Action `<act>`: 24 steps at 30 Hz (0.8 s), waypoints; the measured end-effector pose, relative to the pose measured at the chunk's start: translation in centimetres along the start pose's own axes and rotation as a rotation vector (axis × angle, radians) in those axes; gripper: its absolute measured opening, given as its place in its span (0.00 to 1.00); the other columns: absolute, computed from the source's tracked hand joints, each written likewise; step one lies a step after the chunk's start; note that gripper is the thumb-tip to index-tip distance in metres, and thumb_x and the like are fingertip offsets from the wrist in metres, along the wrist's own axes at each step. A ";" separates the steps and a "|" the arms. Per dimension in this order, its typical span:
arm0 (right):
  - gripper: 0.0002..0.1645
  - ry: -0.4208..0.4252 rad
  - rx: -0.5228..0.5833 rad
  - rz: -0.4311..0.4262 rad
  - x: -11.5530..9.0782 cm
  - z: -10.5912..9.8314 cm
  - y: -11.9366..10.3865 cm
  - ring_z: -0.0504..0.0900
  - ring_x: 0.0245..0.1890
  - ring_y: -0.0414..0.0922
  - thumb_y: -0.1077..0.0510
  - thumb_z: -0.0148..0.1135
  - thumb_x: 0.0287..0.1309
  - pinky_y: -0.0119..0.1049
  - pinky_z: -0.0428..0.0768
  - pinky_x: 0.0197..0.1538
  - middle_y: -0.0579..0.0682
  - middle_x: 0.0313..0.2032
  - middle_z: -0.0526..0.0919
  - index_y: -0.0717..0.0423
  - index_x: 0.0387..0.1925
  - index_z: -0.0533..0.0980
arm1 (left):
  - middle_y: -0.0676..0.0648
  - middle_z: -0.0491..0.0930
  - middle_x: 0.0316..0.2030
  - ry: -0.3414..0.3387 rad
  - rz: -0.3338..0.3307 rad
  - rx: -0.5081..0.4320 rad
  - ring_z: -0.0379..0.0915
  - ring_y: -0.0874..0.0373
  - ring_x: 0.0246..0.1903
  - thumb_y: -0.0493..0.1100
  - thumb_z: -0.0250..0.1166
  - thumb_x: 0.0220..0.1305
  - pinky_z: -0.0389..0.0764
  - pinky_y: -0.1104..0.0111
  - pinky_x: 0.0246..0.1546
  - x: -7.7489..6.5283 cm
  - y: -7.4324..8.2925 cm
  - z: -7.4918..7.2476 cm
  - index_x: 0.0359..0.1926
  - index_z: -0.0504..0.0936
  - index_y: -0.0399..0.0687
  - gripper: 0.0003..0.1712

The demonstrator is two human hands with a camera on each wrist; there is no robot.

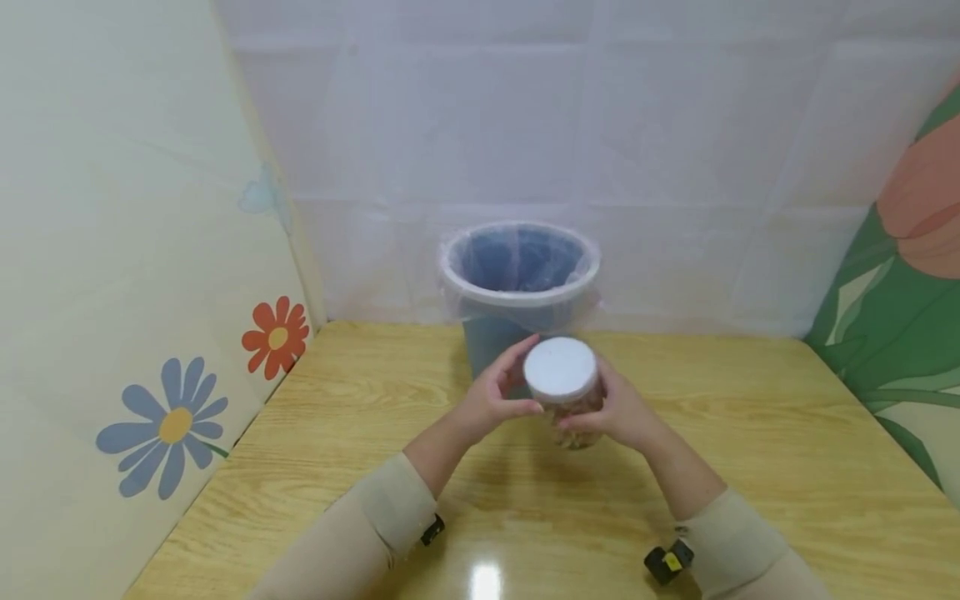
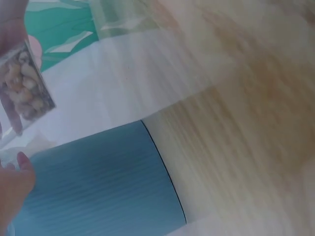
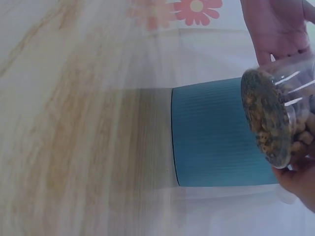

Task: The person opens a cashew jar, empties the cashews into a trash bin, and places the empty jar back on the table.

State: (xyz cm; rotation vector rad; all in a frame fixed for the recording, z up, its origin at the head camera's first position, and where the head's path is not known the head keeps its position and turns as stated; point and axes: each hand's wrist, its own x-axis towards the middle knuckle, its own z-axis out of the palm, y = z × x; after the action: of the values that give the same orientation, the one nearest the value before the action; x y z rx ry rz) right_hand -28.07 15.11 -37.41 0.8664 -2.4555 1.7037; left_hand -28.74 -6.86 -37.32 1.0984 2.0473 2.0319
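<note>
A clear jar (image 1: 576, 429) with a white lid (image 1: 561, 367) is held up above the table, upright. Small brown lumps (image 3: 300, 137), of a kind I cannot tell, lie inside it. My right hand (image 1: 618, 412) grips the jar's right side, with the thumb across its front. On the other side, my left hand (image 1: 491, 400) is spread beside the jar, fingers and thumb apart; a gap shows between palm and jar. Whether its fingertips touch the jar, I cannot tell. The right wrist view shows the left palm (image 3: 280, 29) facing the jar.
Directly behind the jar stands a blue bin (image 1: 483, 337) with a white rim (image 1: 517, 297) and a clear liner over it. The wooden table (image 1: 360, 417) meets a white sheet (image 1: 675, 167) at the back. Flower-printed panels flank both sides.
</note>
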 end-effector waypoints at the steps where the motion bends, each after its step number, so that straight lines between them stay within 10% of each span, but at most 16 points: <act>1: 0.62 -0.011 0.002 -0.004 0.0 -0.1 0.0 0.63 0.60 0.58 0.61 0.78 0.29 0.56 0.56 0.63 0.61 0.60 0.65 0.57 0.67 0.53 | 0.38 0.58 0.65 -0.008 0.012 0.001 0.58 0.49 0.62 0.62 0.70 0.40 0.62 0.53 0.59 0.0 0.0 -0.1 0.69 0.51 0.41 0.61; 13: 0.60 -0.152 0.053 -0.097 -0.4 -1.2 0.2 0.64 0.58 0.60 0.64 0.76 0.29 0.60 0.58 0.60 0.64 0.58 0.66 0.64 0.65 0.53 | 0.36 0.50 0.68 -0.164 0.137 -0.067 0.48 0.46 0.66 0.54 0.68 0.50 0.51 0.47 0.63 0.2 0.7 -0.9 0.69 0.47 0.36 0.55; 24: 0.59 -0.244 0.090 -0.171 -0.2 -1.5 -0.1 0.69 0.55 0.46 0.66 0.74 0.28 0.59 0.62 0.58 0.61 0.56 0.68 0.62 0.65 0.54 | 0.36 0.49 0.68 -0.226 0.121 -0.038 0.51 0.51 0.66 0.54 0.67 0.50 0.50 0.53 0.64 0.1 1.9 -0.8 0.69 0.44 0.35 0.57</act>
State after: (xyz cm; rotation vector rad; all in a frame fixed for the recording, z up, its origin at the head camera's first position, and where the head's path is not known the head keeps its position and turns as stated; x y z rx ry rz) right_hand -28.24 16.51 -36.82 1.3259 -2.3746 1.7526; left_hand -28.33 -7.70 -35.49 1.4035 1.8679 1.8872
